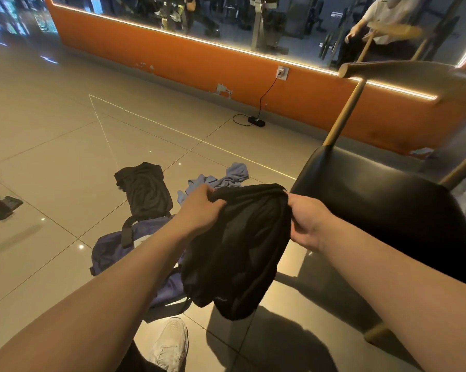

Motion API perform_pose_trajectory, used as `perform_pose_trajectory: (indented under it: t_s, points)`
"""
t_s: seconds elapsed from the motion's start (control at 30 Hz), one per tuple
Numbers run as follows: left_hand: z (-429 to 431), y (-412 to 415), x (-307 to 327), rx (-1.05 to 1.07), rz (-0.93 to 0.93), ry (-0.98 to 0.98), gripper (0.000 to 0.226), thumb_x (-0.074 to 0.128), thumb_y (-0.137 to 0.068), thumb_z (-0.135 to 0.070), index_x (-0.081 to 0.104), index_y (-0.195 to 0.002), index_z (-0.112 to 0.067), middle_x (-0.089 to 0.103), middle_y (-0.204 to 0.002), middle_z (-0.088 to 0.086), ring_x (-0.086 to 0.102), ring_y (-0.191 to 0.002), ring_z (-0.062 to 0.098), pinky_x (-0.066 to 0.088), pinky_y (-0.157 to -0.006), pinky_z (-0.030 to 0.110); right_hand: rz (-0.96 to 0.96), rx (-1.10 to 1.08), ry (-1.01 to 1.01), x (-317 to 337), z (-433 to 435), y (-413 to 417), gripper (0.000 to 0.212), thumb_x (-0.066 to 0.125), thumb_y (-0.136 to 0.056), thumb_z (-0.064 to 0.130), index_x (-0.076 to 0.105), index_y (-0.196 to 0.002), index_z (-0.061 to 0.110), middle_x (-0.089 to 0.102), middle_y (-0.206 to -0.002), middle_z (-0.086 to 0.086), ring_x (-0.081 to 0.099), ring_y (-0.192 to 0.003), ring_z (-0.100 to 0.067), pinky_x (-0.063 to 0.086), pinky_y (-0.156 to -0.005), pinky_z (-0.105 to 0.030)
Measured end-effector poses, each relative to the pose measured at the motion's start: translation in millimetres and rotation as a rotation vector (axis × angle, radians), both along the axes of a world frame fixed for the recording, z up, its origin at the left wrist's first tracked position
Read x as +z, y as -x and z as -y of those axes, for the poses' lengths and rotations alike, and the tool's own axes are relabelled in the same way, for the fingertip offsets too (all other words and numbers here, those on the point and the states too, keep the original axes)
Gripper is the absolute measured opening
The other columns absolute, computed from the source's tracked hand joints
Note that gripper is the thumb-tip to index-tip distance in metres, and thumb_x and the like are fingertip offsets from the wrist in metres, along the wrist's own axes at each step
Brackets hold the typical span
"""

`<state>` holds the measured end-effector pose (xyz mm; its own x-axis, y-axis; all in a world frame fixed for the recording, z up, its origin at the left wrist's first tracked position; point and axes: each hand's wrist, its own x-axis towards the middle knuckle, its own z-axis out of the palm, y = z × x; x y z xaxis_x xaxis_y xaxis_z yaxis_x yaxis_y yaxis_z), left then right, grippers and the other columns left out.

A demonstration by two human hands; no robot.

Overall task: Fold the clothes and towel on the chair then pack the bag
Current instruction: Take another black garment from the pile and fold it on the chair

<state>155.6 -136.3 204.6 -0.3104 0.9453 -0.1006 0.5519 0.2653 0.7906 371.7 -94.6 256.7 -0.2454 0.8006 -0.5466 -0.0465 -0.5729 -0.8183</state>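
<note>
Two hands, three garments, one bag on a gym floor

Counted: two black garments, one held [242, 245] at centre frame and one on the tiles [146, 190]; one blue towel [221, 178]; one purple bag [113, 245]; one chair [374, 200] at right; one white shoe [171, 342] at bottom.

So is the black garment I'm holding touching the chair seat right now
Cannot tell. In the head view the black garment hangs from the left hand and right hand, and its edge overlaps the chair seat, hiding any gap.

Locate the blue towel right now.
Head view, centre: the blue towel lies crumpled on the floor, just beyond the left hand, right of the folded black garment, left of the chair.
</note>
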Motion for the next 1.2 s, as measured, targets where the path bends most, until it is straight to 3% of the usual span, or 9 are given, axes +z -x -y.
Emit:
perform_pose_trajectory:
  t_s: [0.13,0.27,0.37,0.43,0.53,0.73,0.9,1.03,1.2]
  points:
    - [2.8,-1.9,-0.3,0.051,-0.027,-0.056,0.046,0.068,-0.095,-0.038,0.053,-0.127,-0.008,0.054,-0.115,-0.003,0.057,-0.107,0.02,0.048,-0.092,0.038,-0.062,-0.011,0.027,7.4,-0.1,4.8,0.025,0.053,-0.103,0.019,0.069,-0.118,0.006,0.066,-0.114,-0.015,0.064,-0.112,-0.023,0.049,-0.106,-0.036]
    - [12.7,-2.8,10.1,-0.132,0.174,0.026,0.057,0.055,-0.095,-0.065,0.061,-0.101,-0.008,0.07,-0.091,0.008,0.066,-0.078,0.024,0.054,-0.078,0.04,-0.102,-0.072,0.068,17.1,-0.2,11.6,0.024,0.053,-0.105,0.023,0.069,-0.11,0.006,0.071,-0.117,-0.013,0.069,-0.105,-0.026,0.051,-0.105,-0.04]
    - [18.5,0.1,3.8,-0.361,0.274,0.14,0.074,0.056,-0.079,-0.083,0.065,-0.109,-0.016,0.072,-0.1,0.005,0.071,-0.089,0.02,0.057,-0.084,0.041,-0.156,-0.105,0.101,22.3,2.9,15.3,0.026,0.049,-0.106,0.023,0.066,-0.113,0.004,0.071,-0.109,-0.016,0.07,-0.1,-0.028,0.056,-0.095,-0.039]
    - [18.9,3.3,-2.1,-0.414,0.176,0.127,0.063,0.067,-0.077,-0.074,0.067,-0.114,-0.023,0.073,-0.105,-0.002,0.07,-0.096,0.014,0.057,-0.086,0.035,-0.173,-0.138,0.109,25.3,3.5,15.4,0.027,0.047,-0.107,0.024,0.064,-0.113,0.003,0.07,-0.104,-0.015,0.067,-0.098,-0.029,0.055,-0.089,-0.038]
    - [15.7,6.8,-11.2,-0.431,0.023,0.093,0.032,0.072,-0.09,-0.05,0.069,-0.108,-0.024,0.073,-0.104,-0.006,0.068,-0.098,0.014,0.053,-0.09,0.034,-0.211,-0.164,0.13,25.1,1.4,12.1,0.032,0.044,-0.108,0.027,0.06,-0.12,0.002,0.068,-0.111,-0.018,0.064,-0.103,-0.033,0.047,-0.104,-0.045]
    - [15.5,-14.1,-9.1,-0.403,-0.048,0.055,0.025,0.059,-0.103,-0.03,0.064,-0.102,-0.006,0.066,-0.099,0.02,0.062,-0.083,0.025,0.052,-0.083,0.042,-0.219,-0.225,0.151,23.3,-4.8,-0.1,0.032,0.043,-0.108,0.027,0.062,-0.114,0.002,0.069,-0.102,-0.017,0.064,-0.099,-0.032,0.045,-0.11,-0.044]
    - [6.9,-11.3,6.4,-0.136,0.293,-0.032,0.029,0.044,-0.107,-0.024,0.051,-0.081,-0.012,0.06,-0.075,0.01,0.061,-0.075,0.025,0.054,-0.089,0.056,-0.17,-0.283,0.158,17.8,-10.1,-8.6,0.028,0.045,-0.107,0.026,0.063,-0.113,0.005,0.07,-0.103,-0.013,0.066,-0.101,-0.03,0.047,-0.108,-0.044]
    - [-0.6,-2.5,10.2,0.015,0.551,-0.055,0.027,0.05,-0.097,-0.022,0.065,-0.09,-0.001,0.062,-0.085,0.022,0.059,-0.084,0.031,0.048,-0.076,0.049,-0.05,-0.324,0.194,8.6,-12.8,-14.8,0.027,0.052,-0.105,0.025,0.062,-0.122,0.008,0.071,-0.112,-0.011,0.069,-0.104,-0.031,0.053,-0.101,-0.045]
    - [-6.7,-1.2,10.5,0.126,0.813,-0.033,0.021,0.06,-0.096,-0.036,0.067,-0.104,-0.018,0.071,-0.109,0.011,0.069,-0.109,0.036,0.055,-0.098,0.053,0.047,-0.26,0.164,2.2,-8.3,-14.7,0.023,0.055,-0.104,0.025,0.063,-0.118,0.009,0.071,-0.112,-0.01,0.069,-0.102,-0.028,0.057,-0.09,-0.04]
